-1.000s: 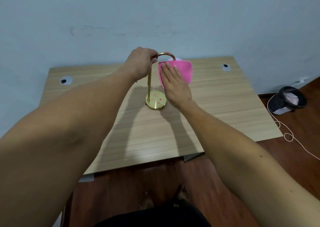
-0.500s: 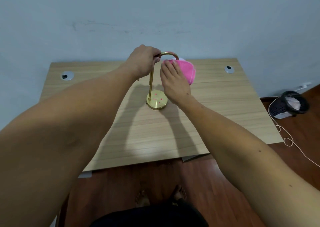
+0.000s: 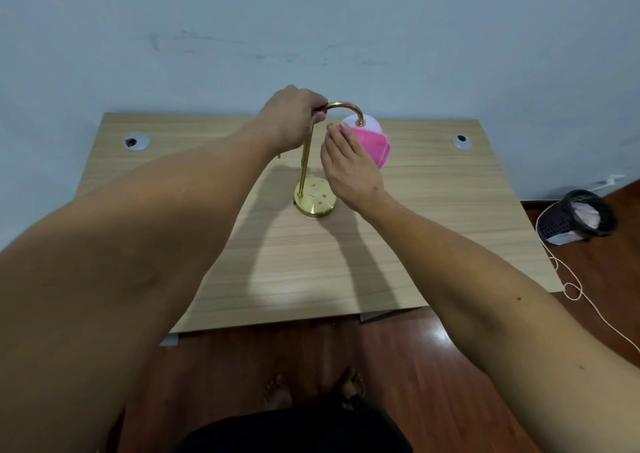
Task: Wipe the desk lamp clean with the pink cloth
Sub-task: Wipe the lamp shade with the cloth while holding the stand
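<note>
A gold desk lamp (image 3: 314, 199) stands near the middle of the wooden desk (image 3: 311, 265), with a round base, a thin upright stem and a curved neck. Its pale round shade (image 3: 370, 124) hangs from the neck's right end. My left hand (image 3: 294, 117) is closed around the top of the stem where the curve begins. My right hand (image 3: 349, 168) presses the pink cloth (image 3: 375, 145) against the front of the shade, covering most of it. The upper part of the shade shows above the cloth.
Two round cable grommets (image 3: 136, 141) (image 3: 462, 141) sit in the desk's back corners. A blue-grey wall rises right behind the desk. On the brown floor to the right lies a dark basket (image 3: 576, 218) with a thin cord (image 3: 571, 290) trailing from it. My bare feet show below the desk's front edge.
The pink cloth went from hanging flat over the shade to being bunched and pushed down and right, uncovering the shade's top. My left hand kept its hold on the stem.
</note>
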Available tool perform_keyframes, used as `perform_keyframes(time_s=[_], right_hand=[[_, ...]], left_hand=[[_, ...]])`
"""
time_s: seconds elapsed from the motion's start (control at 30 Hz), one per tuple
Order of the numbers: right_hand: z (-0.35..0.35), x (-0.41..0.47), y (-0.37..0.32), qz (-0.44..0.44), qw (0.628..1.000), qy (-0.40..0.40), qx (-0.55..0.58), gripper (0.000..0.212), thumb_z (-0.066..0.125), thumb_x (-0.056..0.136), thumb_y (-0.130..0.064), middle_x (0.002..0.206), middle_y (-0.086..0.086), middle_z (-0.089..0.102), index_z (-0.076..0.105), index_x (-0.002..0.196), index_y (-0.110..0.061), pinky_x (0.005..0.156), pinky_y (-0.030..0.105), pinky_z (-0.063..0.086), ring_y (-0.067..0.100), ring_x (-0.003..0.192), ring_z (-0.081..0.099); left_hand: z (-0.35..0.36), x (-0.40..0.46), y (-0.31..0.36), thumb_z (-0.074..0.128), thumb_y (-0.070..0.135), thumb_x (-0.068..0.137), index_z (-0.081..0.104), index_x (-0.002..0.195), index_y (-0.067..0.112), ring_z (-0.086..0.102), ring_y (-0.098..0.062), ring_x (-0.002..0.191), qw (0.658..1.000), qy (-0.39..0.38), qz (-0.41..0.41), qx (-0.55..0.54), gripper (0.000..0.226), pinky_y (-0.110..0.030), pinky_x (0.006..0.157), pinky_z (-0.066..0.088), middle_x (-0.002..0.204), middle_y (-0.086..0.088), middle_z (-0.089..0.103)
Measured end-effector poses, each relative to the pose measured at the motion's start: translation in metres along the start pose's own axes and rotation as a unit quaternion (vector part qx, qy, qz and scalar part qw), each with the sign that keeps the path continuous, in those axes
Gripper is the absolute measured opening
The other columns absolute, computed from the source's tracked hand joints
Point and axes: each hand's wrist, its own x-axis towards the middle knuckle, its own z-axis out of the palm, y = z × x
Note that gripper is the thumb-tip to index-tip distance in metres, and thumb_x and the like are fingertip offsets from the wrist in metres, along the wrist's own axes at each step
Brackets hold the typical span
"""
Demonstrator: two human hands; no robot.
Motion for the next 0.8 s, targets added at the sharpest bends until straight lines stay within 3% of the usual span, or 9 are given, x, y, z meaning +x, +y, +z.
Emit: perform_keyframes(time_s=[0.1, 0.27, 0.4, 0.47, 0.53, 0.6, 0.67, 0.73, 0.8], right_hand=[[0.010, -0.012, -0.001, -0.041, 0.999, -0.013, 0.001, 0.057, 0.013, 0.103, -0.008, 0.156, 0.030, 0.047, 0.047, 0.145, 0.011, 0.130, 0.051, 0.017, 0.042, 0.155, 0.031], [0.018, -0.047, 0.011, -0.070, 0.997, 0.042, 0.004, 0.046, 0.038, 0.103, -0.009, 0.149, 0.023, 0.057, 0.061, 0.140, 0.003, 0.121, 0.046, 0.040, 0.034, 0.145, 0.051], [0.033, -0.082, 0.028, -0.083, 0.989, 0.113, 0.039, 0.044, 0.046, 0.099, -0.006, 0.148, 0.023, 0.058, 0.061, 0.139, 0.005, 0.118, 0.049, 0.045, 0.036, 0.142, 0.053], [0.040, -0.099, 0.039, -0.064, 0.990, 0.096, 0.086, 0.044, 0.051, 0.097, -0.008, 0.145, 0.023, 0.061, 0.062, 0.139, 0.005, 0.116, 0.051, 0.046, 0.038, 0.138, 0.057], [0.042, -0.110, 0.046, 0.034, 0.974, 0.024, 0.225, 0.044, 0.050, 0.096, -0.013, 0.128, 0.025, 0.070, 0.063, 0.135, 0.001, 0.096, 0.051, 0.055, 0.044, 0.119, 0.067], [0.039, -0.109, 0.049, 0.238, 0.880, -0.075, 0.404, 0.034, 0.044, 0.099, -0.018, 0.104, 0.019, 0.071, 0.064, 0.125, -0.006, 0.076, 0.044, 0.051, 0.038, 0.093, 0.068], [0.037, -0.096, 0.055, 0.460, 0.701, -0.146, 0.525, 0.029, 0.039, 0.102, -0.012, 0.100, 0.014, 0.066, 0.066, 0.111, -0.006, 0.075, 0.042, 0.050, 0.033, 0.093, 0.065], [0.035, -0.078, 0.061, 0.572, 0.517, -0.129, 0.623, 0.032, 0.037, 0.098, -0.003, 0.107, 0.015, 0.071, 0.067, 0.107, -0.002, 0.085, 0.041, 0.057, 0.034, 0.100, 0.069], [0.029, -0.057, 0.068, 0.608, 0.427, -0.058, 0.667, 0.037, 0.038, 0.095, -0.002, 0.111, 0.015, 0.074, 0.070, 0.114, -0.002, 0.092, 0.044, 0.061, 0.034, 0.105, 0.071]], left_hand=[[0.000, -0.001, -0.001, 0.051, 0.017, 0.103, 0.069, 0.098, 0.008, 0.052, -0.030, 0.078, 1.000, -0.001, 0.001, -0.002, 0.020, -0.040, 0.075, 0.046, 0.084, -0.012, 0.066], [-0.001, -0.002, 0.001, 0.051, 0.017, 0.103, 0.067, 0.095, 0.009, 0.053, -0.032, 0.079, 1.000, -0.009, -0.003, -0.008, 0.020, -0.042, 0.075, 0.047, 0.079, -0.009, 0.060], [-0.003, -0.003, 0.004, 0.050, 0.016, 0.103, 0.068, 0.098, 0.009, 0.054, -0.033, 0.083, 1.000, -0.010, -0.007, -0.003, 0.019, -0.044, 0.078, 0.049, 0.081, -0.008, 0.060], [-0.003, -0.004, 0.006, 0.050, 0.017, 0.103, 0.067, 0.098, 0.009, 0.057, -0.035, 0.085, 1.000, -0.013, -0.013, -0.006, 0.019, -0.045, 0.080, 0.051, 0.084, -0.011, 0.064], [-0.002, -0.005, 0.007, 0.050, 0.018, 0.103, 0.067, 0.098, 0.010, 0.059, -0.037, 0.088, 1.000, -0.012, -0.018, -0.008, 0.019, -0.047, 0.081, 0.053, 0.087, -0.015, 0.067], [-0.002, -0.006, 0.008, 0.050, 0.018, 0.103, 0.067, 0.098, 0.010, 0.060, -0.038, 0.088, 1.000, -0.009, -0.019, -0.007, 0.019, -0.047, 0.081, 0.052, 0.084, -0.013, 0.065], [-0.002, -0.006, 0.009, 0.050, 0.018, 0.103, 0.067, 0.099, 0.010, 0.060, -0.038, 0.088, 1.000, -0.005, -0.018, -0.005, 0.019, -0.046, 0.080, 0.051, 0.084, -0.013, 0.065], [-0.002, -0.006, 0.010, 0.050, 0.018, 0.102, 0.067, 0.098, 0.010, 0.060, -0.038, 0.087, 1.000, -0.007, -0.018, -0.003, 0.019, -0.046, 0.080, 0.051, 0.085, -0.015, 0.067], [-0.001, -0.006, 0.010, 0.051, 0.018, 0.102, 0.067, 0.097, 0.010, 0.060, -0.039, 0.086, 1.000, -0.007, -0.023, -0.006, 0.019, -0.047, 0.079, 0.051, 0.082, -0.013, 0.065]])
